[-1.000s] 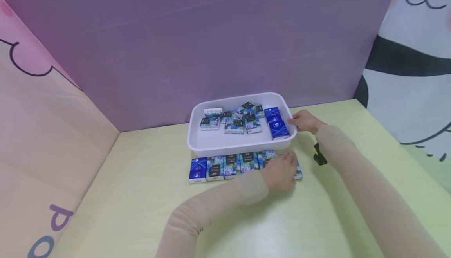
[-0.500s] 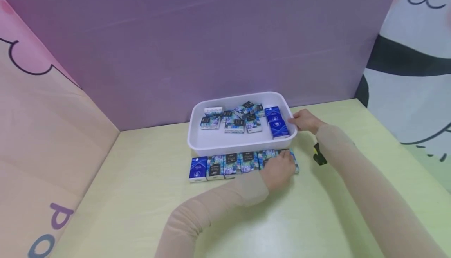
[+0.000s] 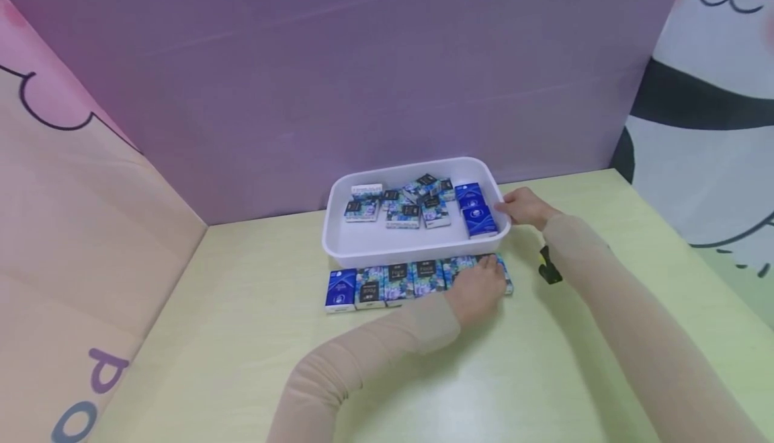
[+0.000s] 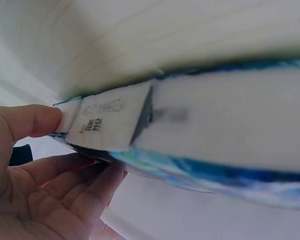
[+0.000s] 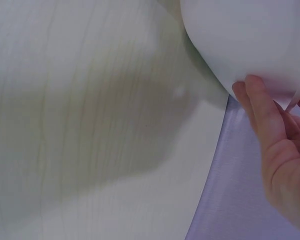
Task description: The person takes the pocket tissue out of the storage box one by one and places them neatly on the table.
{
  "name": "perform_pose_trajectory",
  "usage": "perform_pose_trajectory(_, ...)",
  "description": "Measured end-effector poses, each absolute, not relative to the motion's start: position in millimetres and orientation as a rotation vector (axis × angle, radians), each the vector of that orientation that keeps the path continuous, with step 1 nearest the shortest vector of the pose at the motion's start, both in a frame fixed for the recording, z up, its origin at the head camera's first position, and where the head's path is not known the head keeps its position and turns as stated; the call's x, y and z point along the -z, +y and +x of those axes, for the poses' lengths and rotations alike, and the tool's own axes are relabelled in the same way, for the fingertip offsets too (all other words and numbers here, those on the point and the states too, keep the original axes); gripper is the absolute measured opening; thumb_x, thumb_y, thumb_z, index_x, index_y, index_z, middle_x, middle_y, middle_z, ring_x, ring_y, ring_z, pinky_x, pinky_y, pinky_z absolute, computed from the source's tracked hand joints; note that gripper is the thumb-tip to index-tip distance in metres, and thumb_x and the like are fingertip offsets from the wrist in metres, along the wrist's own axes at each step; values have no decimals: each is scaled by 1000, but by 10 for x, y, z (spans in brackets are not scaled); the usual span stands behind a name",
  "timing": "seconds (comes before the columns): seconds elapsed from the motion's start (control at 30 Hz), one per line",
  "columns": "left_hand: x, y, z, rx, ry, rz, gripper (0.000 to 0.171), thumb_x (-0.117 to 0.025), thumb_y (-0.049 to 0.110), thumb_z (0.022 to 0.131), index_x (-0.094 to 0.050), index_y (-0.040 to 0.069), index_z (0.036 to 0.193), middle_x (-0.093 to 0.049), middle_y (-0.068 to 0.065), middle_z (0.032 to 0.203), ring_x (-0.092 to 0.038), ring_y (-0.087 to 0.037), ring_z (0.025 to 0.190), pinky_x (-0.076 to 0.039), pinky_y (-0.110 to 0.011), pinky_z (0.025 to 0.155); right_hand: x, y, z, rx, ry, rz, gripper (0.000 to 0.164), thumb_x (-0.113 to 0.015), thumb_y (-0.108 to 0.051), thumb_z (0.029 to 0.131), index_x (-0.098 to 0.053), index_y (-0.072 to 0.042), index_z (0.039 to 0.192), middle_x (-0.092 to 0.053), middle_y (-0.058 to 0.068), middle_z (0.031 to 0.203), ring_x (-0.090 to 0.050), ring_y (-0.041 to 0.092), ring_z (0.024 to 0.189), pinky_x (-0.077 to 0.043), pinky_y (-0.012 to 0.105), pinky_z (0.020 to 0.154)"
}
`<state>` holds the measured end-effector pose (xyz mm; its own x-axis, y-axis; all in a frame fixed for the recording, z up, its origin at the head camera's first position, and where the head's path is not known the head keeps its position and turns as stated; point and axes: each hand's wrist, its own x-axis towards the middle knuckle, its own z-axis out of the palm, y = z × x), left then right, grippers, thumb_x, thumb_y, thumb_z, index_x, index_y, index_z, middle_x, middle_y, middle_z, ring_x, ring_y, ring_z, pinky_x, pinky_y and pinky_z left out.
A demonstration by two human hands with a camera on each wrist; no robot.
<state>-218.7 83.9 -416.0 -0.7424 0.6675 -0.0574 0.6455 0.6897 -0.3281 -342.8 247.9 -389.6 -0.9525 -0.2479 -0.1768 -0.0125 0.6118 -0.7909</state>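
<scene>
A row of pocket tissue packs lies on the table just in front of the white tray (image 3: pixel 411 253). At its left end is a blue tissue pack (image 3: pixel 340 290), followed by several flowered ones (image 3: pixel 397 280). My left hand (image 3: pixel 479 293) is on the flowered pack at the right end (image 3: pixel 504 279), hiding part of it. In the left wrist view its thumb (image 4: pixel 37 120) presses the pack's white end (image 4: pixel 102 117) while its fingers lie across the printed face. My right hand (image 3: pixel 525 208) grips the tray's right rim, fingers outside, thumb side partly cut off in the right wrist view.
Inside the tray, several flowered packs (image 3: pixel 402 214) lie loosely, some overlapping, with two blue packs (image 3: pixel 480 220) along the right side. A black and yellow object (image 3: pixel 549 266) sits by the right sleeve. A purple backdrop (image 3: pixel 363 93) rises behind the table (image 3: pixel 254 335).
My left hand has pushed the rightmost flowered pack slightly away from me and leftward, in line with the row. The right hand stays on the tray.
</scene>
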Motion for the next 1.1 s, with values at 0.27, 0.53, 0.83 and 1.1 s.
perform_pose_trajectory(0.27,4123,861,-2202,-523,-2873,-1115,55,-53,27,89,-39,8,138,-40,-6,143,-41,-15,129,-50,-23,90,3754,2389,-3316,1166,2593,-138,45,-40,-17,97,-39,18,126,-50,33,121,-53,40,109,-45,46,97)
perform_pose_trajectory(0.53,4027,802,-2228,-379,-2837,-1380,48,-53,28,90,-45,9,133,-45,-4,139,-47,-14,123,-47,-21,95,3810,2445,-3340,1164,2587,-101,45,-39,-18,97,-40,17,125,-51,32,121,-54,36,106,-45,45,96)
perform_pose_trajectory(0.83,3510,410,-2489,187,-2886,-1521,33,-54,23,91,-55,13,123,-63,1,110,-60,-9,93,-49,-17,85,3834,2445,-3326,1182,2610,-145,42,-42,-16,96,-45,18,121,-55,33,114,-60,27,92,-52,34,84)
perform_pose_trajectory(1.1,3149,314,-3075,-4,-3047,-1343,42,-56,17,89,-50,8,130,-55,-7,130,-51,-20,119,-37,-30,106,3811,2381,-3351,1170,2604,-121,41,-41,-16,96,-45,16,122,-55,31,117,-58,31,98,-50,40,90)
